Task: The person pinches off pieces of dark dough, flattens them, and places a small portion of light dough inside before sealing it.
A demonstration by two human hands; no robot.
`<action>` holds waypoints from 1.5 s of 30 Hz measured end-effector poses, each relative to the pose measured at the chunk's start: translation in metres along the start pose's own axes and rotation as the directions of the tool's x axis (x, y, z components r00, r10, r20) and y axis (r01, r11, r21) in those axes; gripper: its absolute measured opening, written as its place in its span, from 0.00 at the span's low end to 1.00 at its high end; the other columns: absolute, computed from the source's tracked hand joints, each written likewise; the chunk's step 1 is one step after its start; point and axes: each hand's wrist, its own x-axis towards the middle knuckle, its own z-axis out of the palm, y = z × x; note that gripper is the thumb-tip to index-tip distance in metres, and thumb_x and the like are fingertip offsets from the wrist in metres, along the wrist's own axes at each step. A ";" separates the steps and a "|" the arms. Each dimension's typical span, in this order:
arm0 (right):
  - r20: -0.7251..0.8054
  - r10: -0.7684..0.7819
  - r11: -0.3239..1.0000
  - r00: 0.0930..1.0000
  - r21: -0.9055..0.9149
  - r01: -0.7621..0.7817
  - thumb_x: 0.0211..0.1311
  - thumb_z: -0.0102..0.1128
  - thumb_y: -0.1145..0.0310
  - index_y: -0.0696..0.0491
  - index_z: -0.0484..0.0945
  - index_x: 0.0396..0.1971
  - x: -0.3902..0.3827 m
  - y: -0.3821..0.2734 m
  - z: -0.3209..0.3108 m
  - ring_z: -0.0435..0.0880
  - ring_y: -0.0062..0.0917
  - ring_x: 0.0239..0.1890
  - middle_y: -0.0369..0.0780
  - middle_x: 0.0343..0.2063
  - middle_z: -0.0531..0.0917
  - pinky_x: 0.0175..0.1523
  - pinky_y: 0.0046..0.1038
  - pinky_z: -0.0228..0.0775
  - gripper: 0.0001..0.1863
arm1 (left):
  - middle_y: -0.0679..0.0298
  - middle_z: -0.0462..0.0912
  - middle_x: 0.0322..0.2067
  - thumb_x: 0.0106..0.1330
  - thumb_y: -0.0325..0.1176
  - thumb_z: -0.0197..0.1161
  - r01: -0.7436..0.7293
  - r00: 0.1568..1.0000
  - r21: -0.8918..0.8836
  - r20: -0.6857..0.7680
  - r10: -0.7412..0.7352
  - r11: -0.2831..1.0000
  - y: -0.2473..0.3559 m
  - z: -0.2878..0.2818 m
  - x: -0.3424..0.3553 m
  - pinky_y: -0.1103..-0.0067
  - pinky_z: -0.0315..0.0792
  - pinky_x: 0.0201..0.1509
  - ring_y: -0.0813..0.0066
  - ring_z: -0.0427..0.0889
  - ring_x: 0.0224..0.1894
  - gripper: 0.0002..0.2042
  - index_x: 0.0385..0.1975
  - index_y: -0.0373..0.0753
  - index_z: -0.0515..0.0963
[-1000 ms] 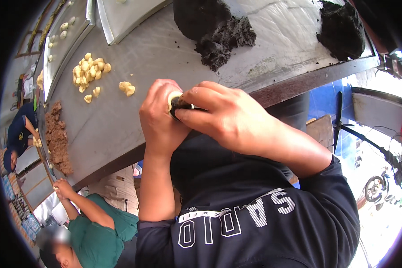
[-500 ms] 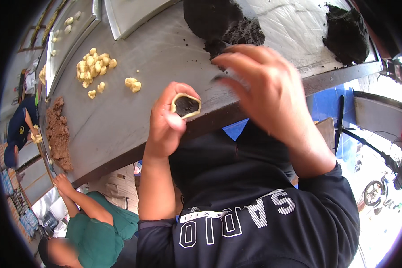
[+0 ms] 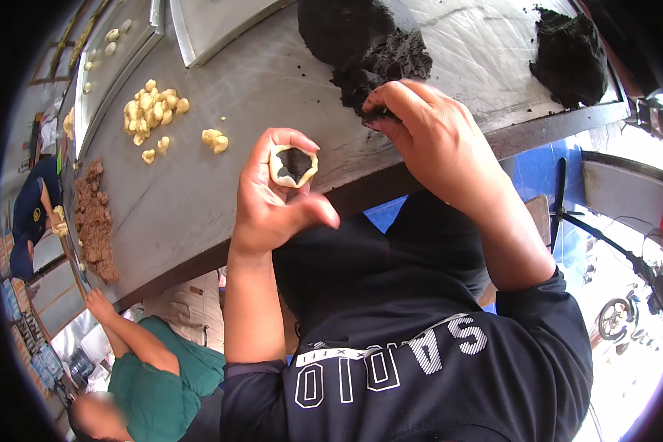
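My left hand [image 3: 261, 215] cradles a small cup of pale dough [image 3: 315, 168] with black filling [image 3: 295, 163] inside. Its fingers curve round the far side, while the thumb points away to the right, off the dough. My right hand [image 3: 446, 144] is at the near edge of a crumbly heap of black paste [image 3: 390, 65], its fingertips pinched on some of that paste and darkened by it. Left of my hands lie a pile of pale dough pieces [image 3: 155, 110] and a smaller clump of dough pieces [image 3: 215, 141].
Another black mound [image 3: 571, 59] sits at the table's right end. Brown filling [image 3: 93, 221] lies along the left end of the grey table [image 3: 191, 199]. Metal trays [image 3: 121, 70] stand at the far left. A co-worker in green [image 3: 162, 361] and another in dark blue [image 3: 33, 214] work at left.
My right hand has come down to the black paste and its fingers have closed. My left hand has shifted slightly left with the dough cup, its thumb swinging off the rim.
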 end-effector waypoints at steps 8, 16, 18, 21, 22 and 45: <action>0.234 -0.095 0.975 0.968 0.218 0.043 0.59 0.76 0.77 0.55 0.88 0.44 0.004 -0.043 -0.007 0.88 0.44 0.43 0.42 0.36 0.88 0.48 0.42 0.83 0.13 | 0.64 0.85 0.26 0.37 0.31 0.98 -0.371 0.919 0.536 0.097 0.381 0.758 -0.003 0.014 0.006 0.74 0.80 0.36 0.70 0.85 0.29 0.26 0.29 0.38 0.82; 0.080 -0.018 0.998 0.997 0.062 0.013 0.52 0.81 0.75 0.58 0.84 0.45 0.016 -0.053 0.000 0.88 0.46 0.48 0.44 0.41 0.85 0.52 0.44 0.84 0.20 | 0.60 0.81 0.25 0.41 0.44 0.97 -0.254 0.967 0.680 0.188 0.171 0.688 0.001 0.016 0.001 0.69 0.77 0.34 0.60 0.82 0.27 0.29 0.30 0.38 0.80; 0.124 -0.047 0.999 0.991 -0.008 0.049 0.54 0.79 0.74 0.57 0.85 0.45 0.023 -0.047 -0.020 0.88 0.46 0.50 0.44 0.43 0.86 0.52 0.44 0.84 0.18 | 0.62 0.80 0.25 0.44 0.46 0.96 -0.338 0.940 0.602 0.189 0.283 0.723 -0.004 0.014 0.001 0.70 0.76 0.35 0.63 0.82 0.28 0.28 0.30 0.38 0.80; 0.131 -0.073 0.969 0.989 -0.224 0.101 0.59 0.73 0.71 0.55 0.87 0.41 0.032 -0.028 -0.003 0.87 0.40 0.51 0.42 0.45 0.85 0.51 0.39 0.85 0.11 | 0.65 0.79 0.28 0.50 0.45 0.95 -0.291 0.955 0.422 0.178 0.236 0.858 -0.014 -0.001 0.004 0.75 0.70 0.37 0.73 0.77 0.31 0.26 0.30 0.39 0.80; 0.145 -0.146 0.883 0.978 -0.428 0.195 0.58 0.71 0.68 0.53 0.87 0.35 0.026 -0.013 0.014 0.86 0.36 0.47 0.41 0.40 0.85 0.48 0.36 0.85 0.07 | 0.65 0.79 0.30 0.51 0.45 0.95 -0.252 0.963 0.352 0.187 0.196 0.901 -0.013 -0.001 0.009 0.77 0.69 0.38 0.75 0.76 0.32 0.26 0.30 0.39 0.79; 0.394 -0.153 0.979 0.906 -0.064 0.193 0.60 0.83 0.72 0.53 0.94 0.51 0.024 0.056 -0.070 0.91 0.45 0.55 0.45 0.50 0.91 0.59 0.41 0.86 0.18 | 0.59 0.82 0.29 0.81 0.56 0.72 -0.049 0.998 -0.153 -0.033 0.044 0.987 -0.008 -0.005 0.004 0.82 0.71 0.32 0.79 0.74 0.24 0.25 0.30 0.40 0.78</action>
